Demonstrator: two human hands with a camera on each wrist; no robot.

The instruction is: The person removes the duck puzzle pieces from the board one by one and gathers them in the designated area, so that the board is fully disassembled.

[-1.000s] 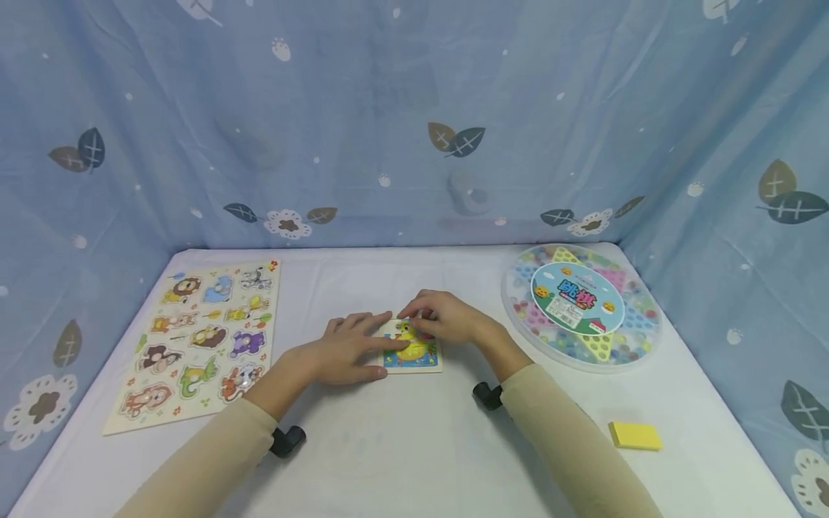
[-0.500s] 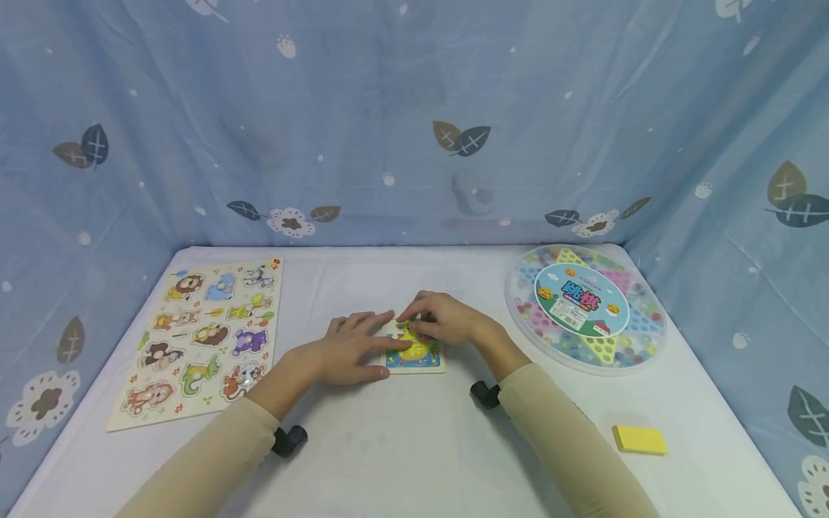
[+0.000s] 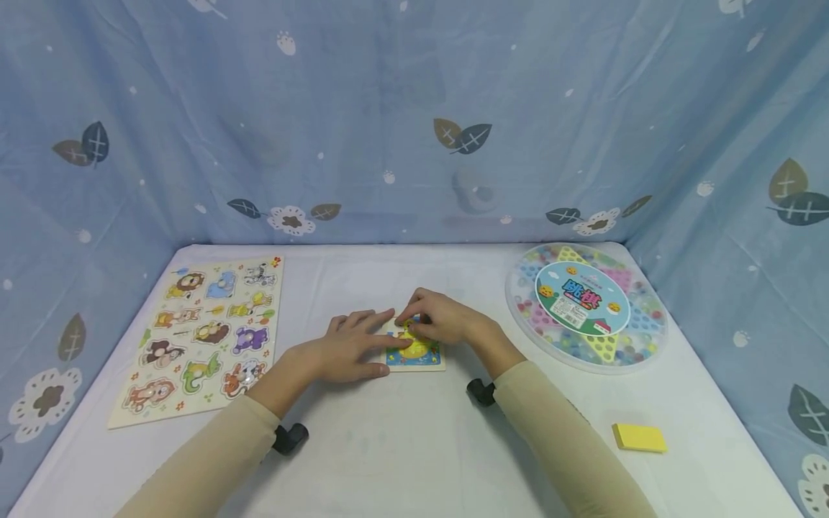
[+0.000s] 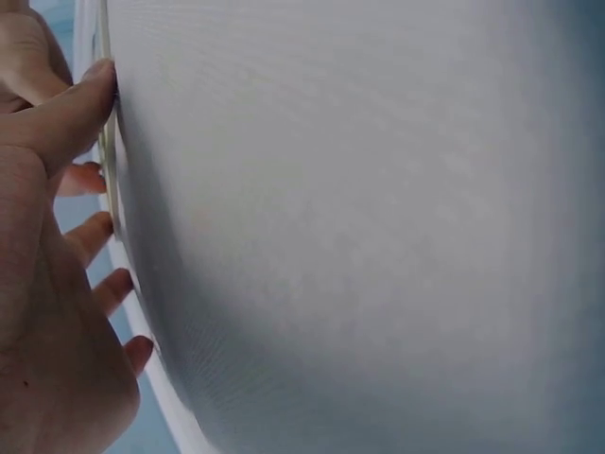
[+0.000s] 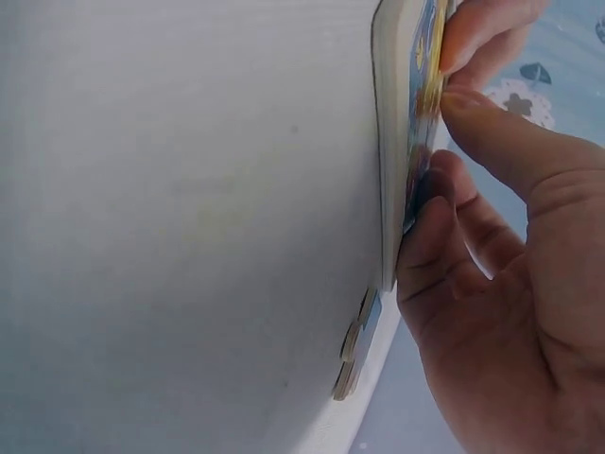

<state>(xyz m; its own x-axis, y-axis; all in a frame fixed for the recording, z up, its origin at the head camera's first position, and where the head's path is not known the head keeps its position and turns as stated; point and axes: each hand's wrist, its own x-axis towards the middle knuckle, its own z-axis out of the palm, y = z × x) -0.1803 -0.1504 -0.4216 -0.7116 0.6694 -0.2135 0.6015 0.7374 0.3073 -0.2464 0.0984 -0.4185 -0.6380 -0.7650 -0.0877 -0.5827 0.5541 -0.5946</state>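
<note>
Blue-and-yellow puzzle (image 3: pixel 419 355), white tablecloth (image 3: pixel 401 453), blue leaf-print curtain (image 3: pixel 376 108)

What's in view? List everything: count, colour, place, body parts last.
Large puzzle board: 1, cream with multicoloured animals, left.
Small puzzle board: 1, yellow and blue, centre.
Flat pieces: count unclear, partly blue, near the small puzzle board.
Round box: 1, clear with multicoloured balls, back right.
Block: 1, yellow, near right.
Tabletop: 1, white, below.
Patterned curtain: 1, blue, back and both sides.
Wrist devices: 2, black, by the wrists.
Sleeves: 2, beige, near edge.
Left hand: 1, bare, touching the small puzzle board.
Right hand: 1, bare, same board.
</note>
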